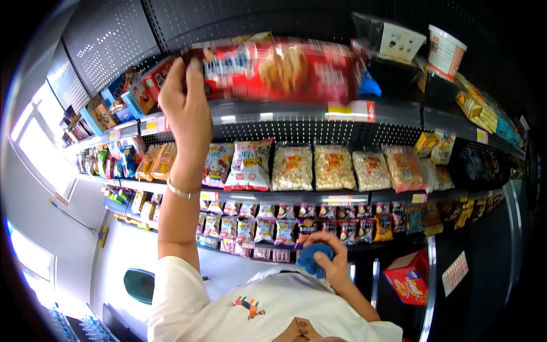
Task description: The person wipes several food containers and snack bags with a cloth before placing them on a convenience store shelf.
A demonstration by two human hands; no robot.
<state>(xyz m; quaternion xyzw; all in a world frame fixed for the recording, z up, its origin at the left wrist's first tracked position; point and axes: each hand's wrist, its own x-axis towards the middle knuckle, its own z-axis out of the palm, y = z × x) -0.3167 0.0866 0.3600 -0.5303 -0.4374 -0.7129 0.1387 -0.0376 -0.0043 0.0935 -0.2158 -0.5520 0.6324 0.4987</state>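
My left hand (186,102) is raised to the upper shelf and grips the left end of a long red snack package (282,70). The package lies sideways, blurred by motion, with a picture of cookies or similar food on its front. It is in front of the upper shelf's back part and hides what is behind it. In front of my body, at chest height, my right hand (335,258) holds a bunched blue cloth (315,260).
Popcorn-like snack bags (292,167) stand on the middle shelf (295,197); small packets (265,231) hang or stand below. Boxes (141,96) fill the upper left. A white tub (445,51) sits upper right. A red carton (408,278) and green bin (139,285) are lower down.
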